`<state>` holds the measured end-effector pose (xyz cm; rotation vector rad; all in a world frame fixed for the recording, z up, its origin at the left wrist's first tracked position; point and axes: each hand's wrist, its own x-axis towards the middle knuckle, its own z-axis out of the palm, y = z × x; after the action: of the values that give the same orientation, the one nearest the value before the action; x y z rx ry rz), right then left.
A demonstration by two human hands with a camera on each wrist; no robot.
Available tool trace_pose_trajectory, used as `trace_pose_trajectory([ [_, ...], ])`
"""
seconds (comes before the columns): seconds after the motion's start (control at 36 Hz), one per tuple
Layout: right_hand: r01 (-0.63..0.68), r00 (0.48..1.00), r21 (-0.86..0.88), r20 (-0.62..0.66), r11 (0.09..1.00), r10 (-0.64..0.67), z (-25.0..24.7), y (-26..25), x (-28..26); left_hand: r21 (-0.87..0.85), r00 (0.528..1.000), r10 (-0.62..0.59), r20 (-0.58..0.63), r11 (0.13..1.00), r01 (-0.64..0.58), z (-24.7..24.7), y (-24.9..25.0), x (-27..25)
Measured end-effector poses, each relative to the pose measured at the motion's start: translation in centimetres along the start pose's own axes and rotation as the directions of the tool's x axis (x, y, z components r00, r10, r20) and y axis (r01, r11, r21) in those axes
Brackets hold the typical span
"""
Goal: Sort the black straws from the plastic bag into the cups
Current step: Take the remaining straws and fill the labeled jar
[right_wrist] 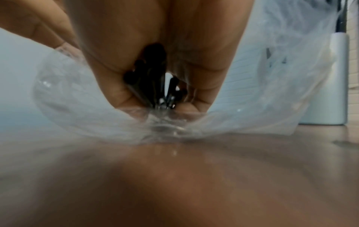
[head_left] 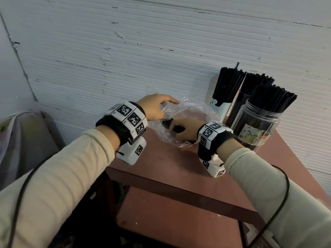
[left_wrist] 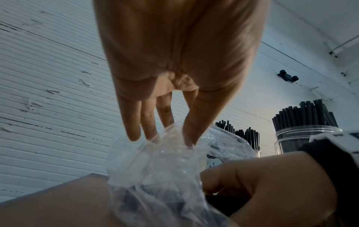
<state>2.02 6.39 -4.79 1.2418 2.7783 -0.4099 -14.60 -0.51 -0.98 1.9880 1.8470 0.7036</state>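
Fingers, left hand [head_left: 155, 108]: thumb and fingertips [left_wrist: 189, 139] pinch the upper film of the clear plastic bag [head_left: 186, 111], lifting its mouth.
Fingers, right hand [head_left: 186, 129]: curled round a bundle of black straws [right_wrist: 149, 79] inside the bag; bag film is bunched under the fingertips.
Bag position: lies on the reddish table [head_left: 179, 163], between the hands, just left of the cups.
Work done: three containers at the table's back right already stand packed with upright straws, namely a white cup [head_left: 217, 104], a dark cup [head_left: 238, 106] behind, and a clear plastic jar [head_left: 258, 122] in front.
Work left: by judgement, late stage; the gripped bundle is not yet out of the bag. Further straws in the bag: cannot tell.
Labels: jar bears a torn, coloured sticker; no text legible. White cup shows a dark printed shape; no wording readable. Wrist bands carry square coded markers only.
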Motion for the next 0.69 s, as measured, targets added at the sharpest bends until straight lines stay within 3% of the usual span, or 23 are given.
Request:
trace_pose_trajectory([
  [0.14, -0.075, 0.986, -0.133, -0.158, 0.988, 0.053, -0.4, 0.8, 0.5, 0.012, 1.000, 0.007, 0.009, 1.000, -0.007, 0.2, -0.1, 0.2],
  [0.25, -0.082, 0.989, -0.082, -0.127, 0.993, 0.071, -0.5, 0.8, -0.2, 0.024, 1.000, 0.005, 0.022, 1.000, -0.006, 0.2, -0.4, 0.1],
  [0.39, -0.025, 0.959, 0.083, -0.279, 0.996, 0.047, -0.9, 1.3, -1.8, 0.005, 0.999, 0.031, 0.019, 0.999, -0.031, 0.4, -0.3, -0.2],
  [0.5, 0.009, 0.952, 0.078, -0.306, 0.997, 0.015, -1.6, 1.6, -4.3, 0.017, 0.998, 0.059, 0.001, 0.998, -0.059, 0.7, 0.3, -0.5],
  [0.58, 0.008, 0.961, 0.114, -0.275, 0.993, 0.024, -2.2, 1.8, -6.4, 0.030, 0.998, 0.065, -0.008, 0.997, -0.065, 0.9, 0.8, -0.6],
  [0.69, -0.008, 0.994, 0.119, -0.108, 0.993, 0.021, -3.2, 2.3, -9.5, 0.073, 0.995, 0.096, -0.024, 0.993, -0.094, 1.4, 1.7, -1.0],
])
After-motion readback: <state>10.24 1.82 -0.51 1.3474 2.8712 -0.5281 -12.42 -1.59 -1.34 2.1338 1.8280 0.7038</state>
